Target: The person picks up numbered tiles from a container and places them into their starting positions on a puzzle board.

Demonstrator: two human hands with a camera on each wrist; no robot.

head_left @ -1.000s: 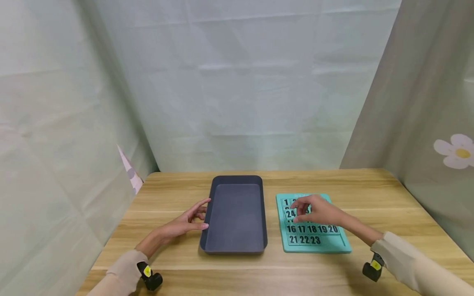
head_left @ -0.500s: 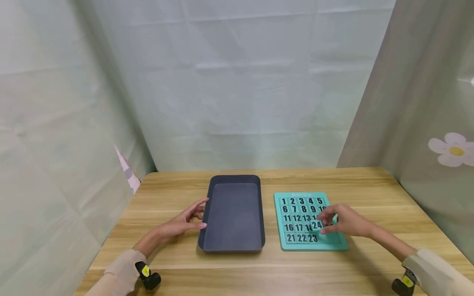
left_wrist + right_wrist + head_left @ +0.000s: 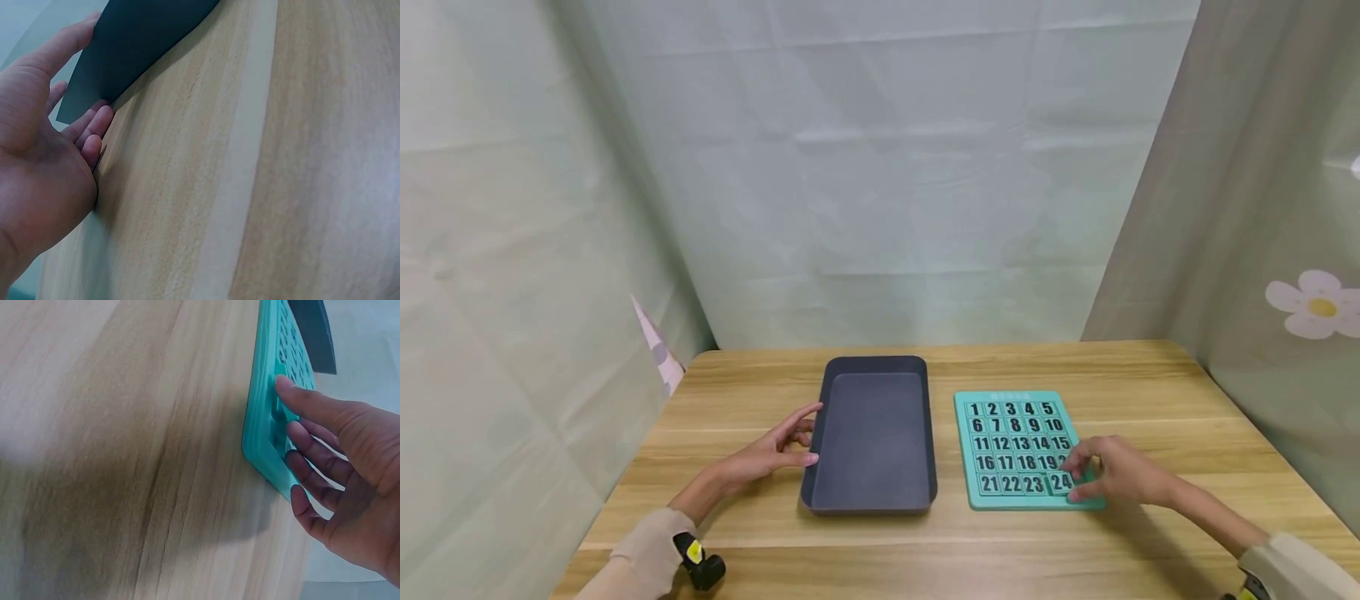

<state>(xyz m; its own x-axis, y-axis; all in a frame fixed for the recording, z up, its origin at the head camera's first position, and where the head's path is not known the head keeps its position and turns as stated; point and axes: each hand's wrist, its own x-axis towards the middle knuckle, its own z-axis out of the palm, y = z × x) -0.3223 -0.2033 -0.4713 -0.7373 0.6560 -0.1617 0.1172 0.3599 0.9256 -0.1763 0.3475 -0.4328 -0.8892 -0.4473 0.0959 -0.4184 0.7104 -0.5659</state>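
Note:
My right hand (image 3: 1116, 473) pinches a turquoise number tile marked 24 (image 3: 1061, 482) between thumb and fingers, over the bottom row of a turquoise number puzzle board (image 3: 973, 492). The tile sits just right of tile 23 and looks slightly raised from the board. Rows 1 to 23 fill the rest in order, with tile 20 partly hidden by the fingers. In the right wrist view the thumb (image 3: 306, 400) presses the tile's near edge. My left hand (image 3: 771, 450) rests against the left side of a dark grey rectangular tray (image 3: 871, 507), fingers and thumb touching its wall.
The tray and board lie side by side on a wooden table (image 3: 880, 558), with a narrow strip of wood between them. Pale curtains (image 3: 880, 208) hang behind and at both sides. Nothing shows inside the tray.
My right hand has carried tile 24 from over the board's upper left, across to the right and down, to its bottom row. The left hand stays at the tray's side.

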